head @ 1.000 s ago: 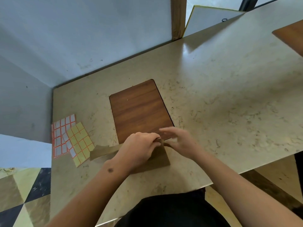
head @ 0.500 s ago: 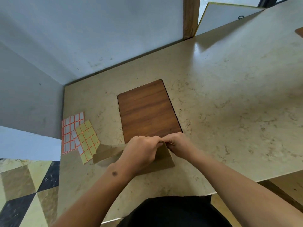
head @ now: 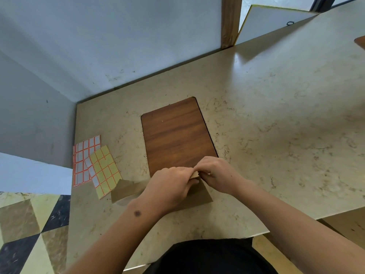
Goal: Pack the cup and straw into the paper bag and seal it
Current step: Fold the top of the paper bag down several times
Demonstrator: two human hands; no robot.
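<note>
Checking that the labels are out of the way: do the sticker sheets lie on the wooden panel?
No, the sticker sheets lie on the marble counter, left of the wooden panel and apart from it.

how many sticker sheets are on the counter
2. A white sheet with orange borders lies at the counter's left edge; a yellow sheet overlaps its right side, touching the paper bag.

A beige marbled countertop (head: pixel 276 125) carried an inset wooden panel (head: pixel 175 135) at its middle, while at its left edge a yellow sticker sheet (head: pixel 104 172) overlapped an orange-bordered white sticker sheet (head: pixel 84 155), and a white board (head: pixel 266 22) leaned far right.
</note>
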